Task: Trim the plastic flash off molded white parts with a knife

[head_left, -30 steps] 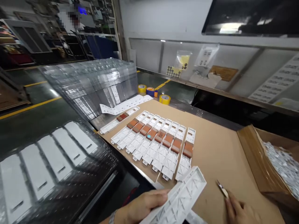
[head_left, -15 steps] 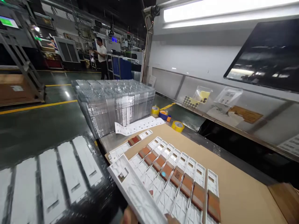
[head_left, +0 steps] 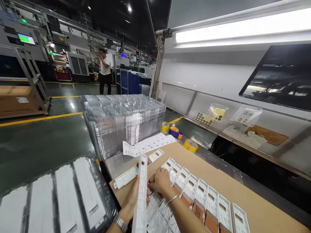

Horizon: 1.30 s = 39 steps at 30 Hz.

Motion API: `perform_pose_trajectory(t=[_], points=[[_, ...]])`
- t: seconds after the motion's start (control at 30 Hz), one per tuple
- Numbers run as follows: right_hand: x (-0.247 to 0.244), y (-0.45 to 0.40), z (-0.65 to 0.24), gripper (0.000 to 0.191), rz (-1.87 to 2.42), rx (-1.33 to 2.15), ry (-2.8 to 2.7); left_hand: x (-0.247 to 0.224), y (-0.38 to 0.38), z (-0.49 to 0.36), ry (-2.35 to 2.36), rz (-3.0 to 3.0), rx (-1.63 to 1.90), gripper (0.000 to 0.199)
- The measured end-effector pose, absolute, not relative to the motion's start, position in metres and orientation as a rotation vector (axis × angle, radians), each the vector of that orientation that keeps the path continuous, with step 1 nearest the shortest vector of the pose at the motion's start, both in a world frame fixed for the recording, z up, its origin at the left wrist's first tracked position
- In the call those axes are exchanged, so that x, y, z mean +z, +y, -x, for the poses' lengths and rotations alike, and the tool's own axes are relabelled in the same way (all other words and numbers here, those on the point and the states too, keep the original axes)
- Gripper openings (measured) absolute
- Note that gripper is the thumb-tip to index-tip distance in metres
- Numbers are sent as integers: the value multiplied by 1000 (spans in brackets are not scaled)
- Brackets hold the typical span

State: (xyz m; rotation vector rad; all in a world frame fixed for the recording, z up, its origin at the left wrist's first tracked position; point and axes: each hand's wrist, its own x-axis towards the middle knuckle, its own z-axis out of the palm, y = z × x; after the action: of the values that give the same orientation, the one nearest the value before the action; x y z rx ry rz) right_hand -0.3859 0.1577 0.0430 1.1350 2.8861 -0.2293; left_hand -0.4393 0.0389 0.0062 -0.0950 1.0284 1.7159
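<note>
We clasp a white strip point(head_left: 140, 204) in our left hand point(head_left: 133, 194), right hand point(head_left: 161, 180) curled at the left of the panel row point(head_left: 200, 198), its hold hidden from us

left hand point(head_left: 133, 195) in a curled grip, right hand point(head_left: 161, 181) palm-down just beside it, right forearm point(head_left: 185, 211) aslant

A: R hand point(head_left: 162, 181) moved?
B: Yep. 1 s ago lower R w/ knife; now at L end of white parts row point(head_left: 199, 196).
A: & L hand's point(head_left: 132, 196) white strip point(head_left: 140, 200)?
B: Leaned L ½ s ago; now runs approx. straight up the view, looks narrower.
A: Cam?
B: Tipped up vs. 1 s ago, lamp point(head_left: 238, 27) now in.
</note>
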Motion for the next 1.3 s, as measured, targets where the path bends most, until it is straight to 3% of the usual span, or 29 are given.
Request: perform_pose_trajectory(t=[0.2,0.53,0.6,0.7,0.77,0.9,1.03,1.2,1.3], points=[[35,173,384,30,-1095,-443,2795,-14,38,440,1028,86,1654,63],[44,237,354,28,-725,-1342,2733,-8,34,446,1047,95,1623,55],[46,228,339,37,-701,-1482,2813,-4,33,446,1047,99,1636,48],[50,186,314,72,-604,-1613,2942,4,30,440,1045,78,1687,40],[52,151,299,86,-442,-1618,3031,9,26,431,1050,48,1740,37],[56,99,286,87,-107,-1246,3411,21,13,407,1099,5,1837,40],[56,80,286,88,-116,-972,3566,35,-5,387,1183,26,1871,40],[52,67,280,91,-94,-964,3572,48,-22,372,1126,-162,1901,44],[55,64,269,89,-19,-1141,3492,52,-32,366,1091,-410,1905,48]])
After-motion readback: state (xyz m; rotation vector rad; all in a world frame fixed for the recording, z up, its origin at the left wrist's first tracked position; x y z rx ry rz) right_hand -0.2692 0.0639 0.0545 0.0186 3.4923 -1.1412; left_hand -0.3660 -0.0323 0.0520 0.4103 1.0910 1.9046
